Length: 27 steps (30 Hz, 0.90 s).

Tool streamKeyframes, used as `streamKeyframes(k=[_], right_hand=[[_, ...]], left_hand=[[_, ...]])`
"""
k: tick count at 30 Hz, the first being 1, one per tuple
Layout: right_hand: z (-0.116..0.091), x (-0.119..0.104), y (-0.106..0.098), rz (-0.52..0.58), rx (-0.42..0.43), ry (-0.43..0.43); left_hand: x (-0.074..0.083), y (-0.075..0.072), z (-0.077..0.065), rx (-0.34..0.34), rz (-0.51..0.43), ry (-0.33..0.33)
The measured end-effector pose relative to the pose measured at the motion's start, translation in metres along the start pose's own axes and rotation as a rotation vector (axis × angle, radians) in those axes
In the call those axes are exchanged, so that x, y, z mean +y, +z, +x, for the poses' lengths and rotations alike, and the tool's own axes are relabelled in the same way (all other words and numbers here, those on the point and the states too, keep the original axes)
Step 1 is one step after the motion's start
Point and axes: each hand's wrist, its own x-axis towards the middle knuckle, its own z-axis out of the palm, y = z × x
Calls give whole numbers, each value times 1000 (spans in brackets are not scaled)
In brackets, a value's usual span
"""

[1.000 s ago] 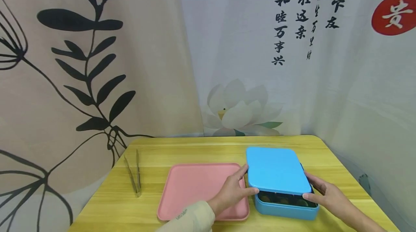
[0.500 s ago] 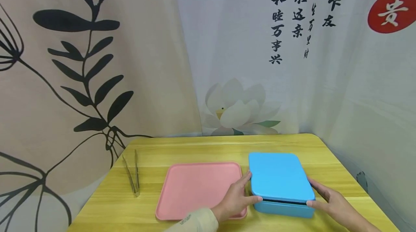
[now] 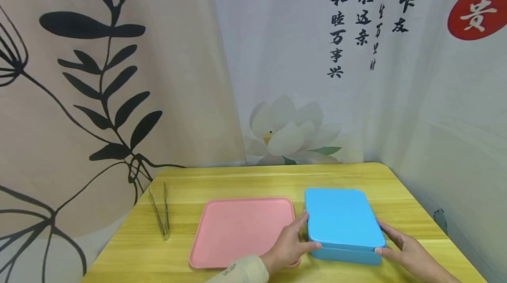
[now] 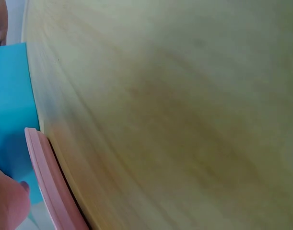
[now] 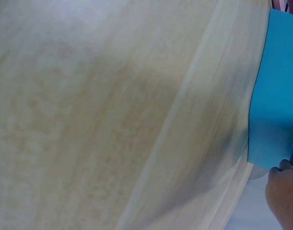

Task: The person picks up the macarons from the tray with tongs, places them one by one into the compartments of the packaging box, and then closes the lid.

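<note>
A blue lid (image 3: 343,216) lies flat on a rectangular blue box (image 3: 344,255), its front edge meeting the box wall. My left hand (image 3: 288,245) holds the lid at its front-left corner, thumb on the front edge and fingers along the left side. On the opposite side, my right hand (image 3: 408,248) has its thumb at the front-right corner and its fingers along the right edge. The box's contents are hidden under the lid. In the wrist views the blue box wall (image 4: 9,105) stands on the table beside each hand.
A pink tray (image 3: 241,230) lies left of the box, its right front corner partly under my left hand. Metal tweezers (image 3: 166,212) lie farther left on the wood-grain table (image 3: 253,181). A printed curtain (image 3: 190,63) hangs behind the table.
The lid has come down from a raised, tilted position onto the box; the dark gap along the front has closed. Both hands moved slightly down with it, and the contents went out of sight.
</note>
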Motion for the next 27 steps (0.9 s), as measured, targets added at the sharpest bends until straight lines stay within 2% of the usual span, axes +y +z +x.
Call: streamKeyframes(k=[8, 18, 27], right_hand=[[1, 4, 1, 21, -12, 28], [1, 8, -2, 15, -32, 12], [4, 9, -6, -31, -63, 5]], left_hand=[[-1, 3, 0, 2, -16, -25], [-1, 2, 0, -12, 54, -16], [2, -2, 1, -24, 93, -43]])
